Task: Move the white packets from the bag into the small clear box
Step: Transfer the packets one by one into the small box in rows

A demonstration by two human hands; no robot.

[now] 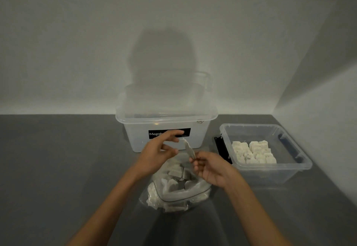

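Observation:
A clear plastic bag [173,193] full of white packets lies open on the grey table in front of me. My right hand [210,168] pinches one white packet [189,150] by its lower edge, above the bag's mouth. My left hand [160,153] hovers just left of that packet with its fingers spread and loosely bent, holding nothing. The small clear box [301,164] stands to the right with several white packets [253,152] lined up in rows inside it.
A large clear lidded tub [166,118] with a black label stands behind the bag, with another clear container on top. A black lid [222,149] leans against the small box's left side. A wall rises behind, and another at the right.

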